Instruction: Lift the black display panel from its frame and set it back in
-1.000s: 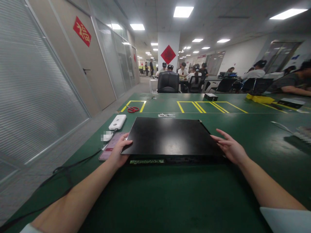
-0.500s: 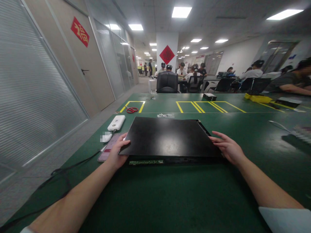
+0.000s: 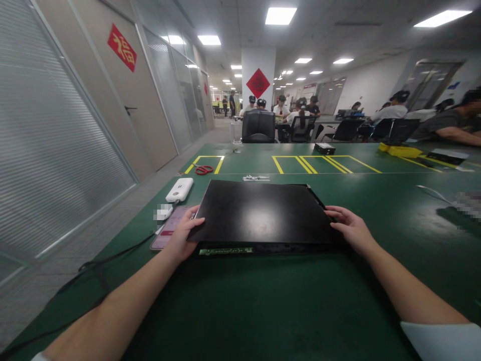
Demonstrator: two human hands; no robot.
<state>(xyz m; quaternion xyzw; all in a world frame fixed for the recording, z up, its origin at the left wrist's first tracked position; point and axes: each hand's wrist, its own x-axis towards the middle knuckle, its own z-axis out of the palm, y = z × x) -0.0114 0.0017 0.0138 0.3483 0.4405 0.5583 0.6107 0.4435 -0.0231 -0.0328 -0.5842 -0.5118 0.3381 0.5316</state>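
Note:
A flat black display panel (image 3: 259, 210) lies in front of me, slightly raised along its near edge. Under that edge show a dark frame (image 3: 293, 249) and a narrow green circuit board (image 3: 225, 251). My left hand (image 3: 184, 233) grips the panel's left edge, thumb on top and fingers underneath. At the right edge, my right hand (image 3: 349, 228) has its thumb and fingers closed about the panel's side; its fingertips are partly hidden. A phone (image 3: 169, 229) lies on the table just left of my left hand.
On the green table (image 3: 270, 306) are a white power bank (image 3: 180, 190) with a cable, red-handled scissors (image 3: 203, 169), small white pieces (image 3: 256, 178) and a black box (image 3: 324, 149). A yellow item (image 3: 400, 150) is at the far right. People sit beyond the table.
My right hand has moved inward and its fingers have closed on the panel's right edge. The panel has shifted very slightly to the right; my left hand keeps its hold.

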